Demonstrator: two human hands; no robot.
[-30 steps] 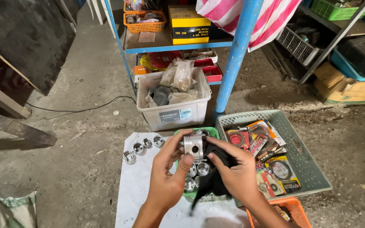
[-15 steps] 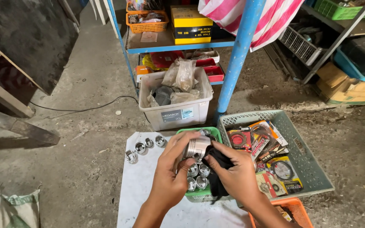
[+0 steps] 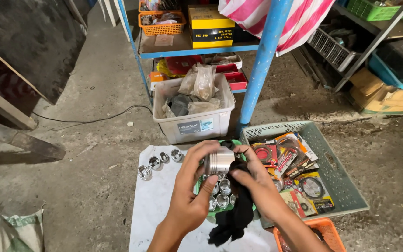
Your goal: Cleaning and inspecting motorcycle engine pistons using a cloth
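Left hand (image 3: pixel 190 196) is clamping metal piston (image 3: pixel 218 161) by its sides | right hand (image 3: pixel 253 186) is pinching black cloth (image 3: pixel 234 214) against it | rigid, heavy-looking, smooth, likely slippery.

— What stands on the floor at the back?
— A clear plastic bin (image 3: pixel 193 122) stuffed with bagged parts, just in front of a blue shelf rack (image 3: pixel 262 70). On the shelf sit an orange basket (image 3: pixel 160 24) and a yellow-and-black box (image 3: pixel 210 25).
— And on the right?
— A grey-green crate (image 3: pixel 346 186) with packaged gaskets in it, and an orange crate (image 3: pixel 320 228) near the bottom edge.
— On the left?
— Four loose metal pistons (image 3: pixel 157 163) in a row at the corner of a white sheet (image 3: pixel 157 210), a black cable (image 3: pixel 94 119) across the concrete, and a woven sack (image 3: pixel 10 231).
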